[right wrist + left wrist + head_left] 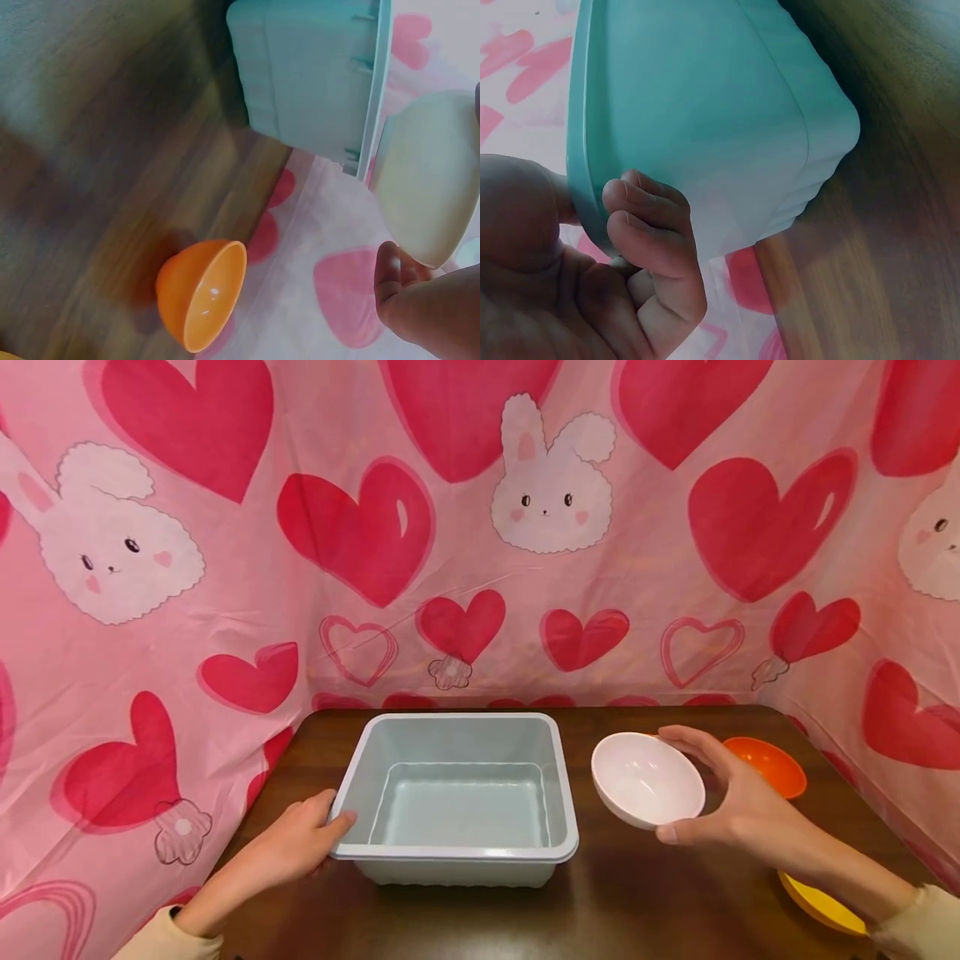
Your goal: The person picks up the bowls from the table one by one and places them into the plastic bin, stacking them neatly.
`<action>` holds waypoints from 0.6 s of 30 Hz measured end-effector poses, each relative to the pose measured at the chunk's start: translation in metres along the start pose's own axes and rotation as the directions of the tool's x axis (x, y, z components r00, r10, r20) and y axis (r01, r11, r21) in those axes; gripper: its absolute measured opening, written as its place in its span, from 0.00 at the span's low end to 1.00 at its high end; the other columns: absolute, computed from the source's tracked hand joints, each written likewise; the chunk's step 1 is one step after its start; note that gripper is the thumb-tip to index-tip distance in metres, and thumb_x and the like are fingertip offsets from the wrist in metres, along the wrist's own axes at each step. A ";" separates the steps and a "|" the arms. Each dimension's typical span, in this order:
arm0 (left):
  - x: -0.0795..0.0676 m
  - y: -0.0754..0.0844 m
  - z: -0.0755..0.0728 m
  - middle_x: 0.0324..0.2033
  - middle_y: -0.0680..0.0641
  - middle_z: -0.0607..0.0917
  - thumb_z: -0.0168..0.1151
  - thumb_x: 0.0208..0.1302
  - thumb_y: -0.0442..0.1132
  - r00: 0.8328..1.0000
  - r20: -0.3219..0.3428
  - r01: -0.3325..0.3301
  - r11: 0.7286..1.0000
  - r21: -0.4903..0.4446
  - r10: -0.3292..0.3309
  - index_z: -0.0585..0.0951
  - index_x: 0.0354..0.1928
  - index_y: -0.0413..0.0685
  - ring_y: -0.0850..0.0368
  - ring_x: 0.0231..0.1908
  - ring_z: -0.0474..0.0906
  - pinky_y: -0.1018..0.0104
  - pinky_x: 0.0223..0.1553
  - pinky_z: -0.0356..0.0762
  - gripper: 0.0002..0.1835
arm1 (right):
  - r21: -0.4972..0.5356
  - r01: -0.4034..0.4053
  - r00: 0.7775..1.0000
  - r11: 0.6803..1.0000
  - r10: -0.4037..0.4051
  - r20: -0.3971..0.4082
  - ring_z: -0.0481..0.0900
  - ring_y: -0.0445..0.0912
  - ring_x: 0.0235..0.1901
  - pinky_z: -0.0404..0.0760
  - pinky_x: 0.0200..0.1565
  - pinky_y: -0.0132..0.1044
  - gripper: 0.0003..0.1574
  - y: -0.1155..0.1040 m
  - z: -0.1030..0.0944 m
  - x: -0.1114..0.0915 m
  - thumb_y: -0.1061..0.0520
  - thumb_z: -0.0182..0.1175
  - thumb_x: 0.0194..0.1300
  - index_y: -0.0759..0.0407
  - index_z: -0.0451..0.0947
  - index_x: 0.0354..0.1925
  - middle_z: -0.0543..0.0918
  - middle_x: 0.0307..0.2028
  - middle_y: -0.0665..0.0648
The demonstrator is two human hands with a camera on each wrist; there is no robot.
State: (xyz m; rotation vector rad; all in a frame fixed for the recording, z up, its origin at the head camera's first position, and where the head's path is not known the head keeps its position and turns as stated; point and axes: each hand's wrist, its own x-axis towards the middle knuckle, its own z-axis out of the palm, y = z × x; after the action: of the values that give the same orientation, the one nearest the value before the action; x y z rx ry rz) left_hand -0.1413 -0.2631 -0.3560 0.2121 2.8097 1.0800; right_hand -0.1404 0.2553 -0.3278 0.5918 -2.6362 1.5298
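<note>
A pale grey-green plastic basin (465, 853) stands on the brown table. My left hand (303, 835) grips its left rim near the front corner, thumb over the edge and fingers curled beneath, as the left wrist view shows on the basin wall (705, 112). To the right of the basin, my right hand (723, 797) holds a white bowl (648, 781) by its right side, between thumb and fingers. The bowl is raised above the table and tilted, its hollow facing me. In the right wrist view the bowl's outer side (427, 180) shows near the basin's rim.
An orange bowl (768, 766) sits on the table (630, 902) behind my right hand. Nearer, a yellow dish (821, 906) is partly hidden under my right forearm. A pink cloth (465, 568) with hearts and rabbits hangs around the table's back and sides.
</note>
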 end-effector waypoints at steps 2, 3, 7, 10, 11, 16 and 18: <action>0.001 0.001 -0.001 0.19 0.48 0.76 0.61 0.76 0.40 1.000 -0.004 0.006 1.000 0.009 -0.006 0.76 0.52 0.33 0.53 0.15 0.74 0.61 0.19 0.76 0.15 | 0.009 0.010 1.000 1.000 -0.010 0.004 0.76 0.42 0.58 0.82 0.51 0.31 0.62 -0.003 0.002 0.004 0.60 0.83 0.48 0.49 0.63 0.75 0.72 0.69 0.56; 0.001 0.001 -0.002 0.20 0.48 0.76 0.61 0.76 0.40 1.000 -0.007 0.008 1.000 0.012 -0.007 0.76 0.53 0.32 0.53 0.15 0.74 0.60 0.19 0.77 0.16 | 0.017 0.016 1.000 1.000 -0.016 0.006 0.77 0.42 0.57 0.83 0.51 0.32 0.62 -0.005 0.003 0.006 0.60 0.83 0.47 0.49 0.63 0.75 0.72 0.69 0.57; 0.005 0.001 -0.002 0.24 0.49 0.78 0.61 0.77 0.42 1.000 -0.010 0.006 1.000 0.030 -0.006 0.76 0.56 0.30 0.53 0.20 0.75 0.59 0.23 0.77 0.19 | 0.047 0.040 0.999 0.998 -0.041 0.018 0.78 0.47 0.55 0.86 0.47 0.36 0.62 -0.011 0.007 0.015 0.61 0.83 0.47 0.51 0.63 0.75 0.72 0.69 0.60; 0.006 0.000 -0.001 0.24 0.49 0.78 0.61 0.77 0.42 1.000 -0.014 0.011 0.999 0.038 -0.011 0.76 0.55 0.31 0.54 0.19 0.75 0.60 0.23 0.78 0.19 | 0.058 0.041 0.998 0.997 -0.044 0.037 0.77 0.53 0.56 0.87 0.46 0.38 0.62 -0.016 0.010 0.022 0.60 0.83 0.48 0.52 0.63 0.76 0.71 0.70 0.60; 0.006 -0.001 -0.001 0.24 0.49 0.78 0.61 0.77 0.42 1.000 -0.015 0.009 0.999 0.041 -0.008 0.76 0.55 0.31 0.54 0.19 0.75 0.60 0.22 0.77 0.19 | 0.055 0.041 0.998 0.998 -0.043 0.043 0.77 0.55 0.57 0.87 0.46 0.38 0.62 -0.018 0.011 0.024 0.59 0.83 0.48 0.52 0.63 0.76 0.70 0.70 0.60; 0.005 -0.004 0.001 0.20 0.49 0.76 0.61 0.76 0.41 1.000 -0.012 0.014 1.000 0.003 -0.014 0.76 0.52 0.34 0.53 0.14 0.73 0.61 0.18 0.76 0.15 | 0.010 0.017 0.998 1.000 -0.018 0.063 0.74 0.61 0.61 0.85 0.50 0.37 0.63 -0.025 0.013 0.035 0.54 0.83 0.49 0.55 0.61 0.77 0.70 0.70 0.60; 0.004 -0.004 0.003 0.19 0.48 0.75 0.61 0.76 0.40 1.000 -0.012 0.013 1.000 -0.009 -0.013 0.76 0.52 0.34 0.52 0.13 0.73 0.61 0.17 0.75 0.14 | 0.002 0.004 0.998 1.000 -0.005 0.070 0.73 0.60 0.61 0.84 0.51 0.37 0.63 -0.026 0.014 0.038 0.53 0.83 0.50 0.55 0.61 0.77 0.70 0.70 0.60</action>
State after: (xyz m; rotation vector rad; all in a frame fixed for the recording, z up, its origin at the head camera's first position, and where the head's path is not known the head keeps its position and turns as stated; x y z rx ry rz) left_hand -0.1454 -0.2638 -0.3612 0.1871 2.8125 1.0947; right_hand -0.1647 0.2202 -0.3046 0.6634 -2.6825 1.5385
